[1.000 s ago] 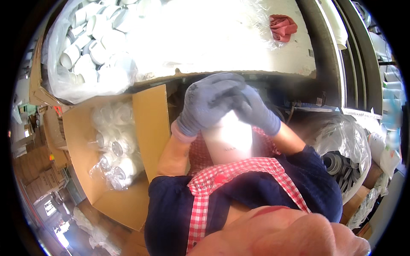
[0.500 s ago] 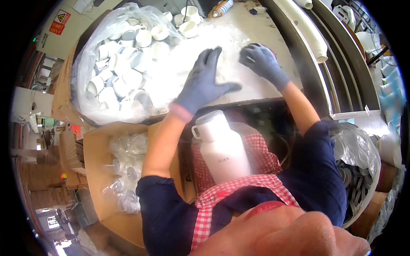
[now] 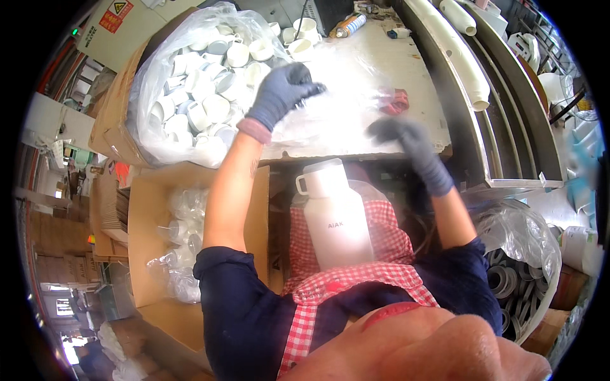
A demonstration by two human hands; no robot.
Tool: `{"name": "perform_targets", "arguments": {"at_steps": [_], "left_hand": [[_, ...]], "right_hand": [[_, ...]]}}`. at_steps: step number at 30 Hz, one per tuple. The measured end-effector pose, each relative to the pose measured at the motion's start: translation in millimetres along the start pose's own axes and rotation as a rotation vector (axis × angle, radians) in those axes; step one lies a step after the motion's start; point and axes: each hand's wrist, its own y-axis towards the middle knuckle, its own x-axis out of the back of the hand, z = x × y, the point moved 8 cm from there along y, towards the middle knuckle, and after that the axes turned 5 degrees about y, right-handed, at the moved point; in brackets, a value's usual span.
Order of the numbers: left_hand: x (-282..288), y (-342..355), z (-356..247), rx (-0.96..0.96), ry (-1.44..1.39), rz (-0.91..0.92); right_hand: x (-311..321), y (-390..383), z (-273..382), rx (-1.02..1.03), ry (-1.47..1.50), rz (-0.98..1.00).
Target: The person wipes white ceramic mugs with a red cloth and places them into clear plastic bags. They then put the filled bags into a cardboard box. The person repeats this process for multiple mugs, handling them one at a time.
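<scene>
Grip of the left hand (image 3: 283,94), upper centre of the frame: fingers bent, but whether they pinch anything cannot be told. Right hand (image 3: 406,143), right of centre, is blurred, and its grip cannot be determined either. Both wear dark blue-grey gloves. White vacuum-type jug (image 3: 338,232) is at the centre, leaning slightly, against a red-and-white checked apron (image 3: 305,238); its white cup lid (image 3: 325,184) is seated on top, with the loop handle toward the left. Both hands are apart from the jug. Left hand is near a clear plastic bag (image 3: 143,120) of white handled cups (image 3: 216,108) at upper left. Right hand is near a crumpled red cloth (image 3: 399,101) on the white workbench (image 3: 431,120). Spray can (image 3: 351,25) lies at the top. Cardboard box (image 3: 159,317), left of centre, contains film-wrapped white parts (image 3: 184,244). Grey rings (image 3: 503,284) fill a clear liner (image 3: 537,235) at lower right.
</scene>
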Motion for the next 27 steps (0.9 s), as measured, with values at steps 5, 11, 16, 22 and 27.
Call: {"name": "perform_targets", "arguments": {"at_steps": [5,11,16,22,27], "left_hand": [[-64.6,-80.1,-36.9,0.082,-0.022,0.288],[-3.3,-142.6,72.8,0.037,-1.024,-0.548],[-8.4,-176.8,165.5,-0.154,0.252,-0.605],[-63.4,-211.7,99.4,0.175,-0.406,-0.324],[-109.8,-255.5,-40.5,-0.105,0.060,0.211]], "right_hand": [[-55.5,15.1,-25.0,-0.100,0.233,-0.300],[2.9,22.9,-74.2,0.048,-0.767,-0.212],[-16.5,25.9,-110.1,-0.001,0.416,-0.410],[-22.7,-46.0,-183.7,-0.299,0.444,-0.235],[-33.7,-92.5,-128.0,-0.311,0.097,0.420]]}}
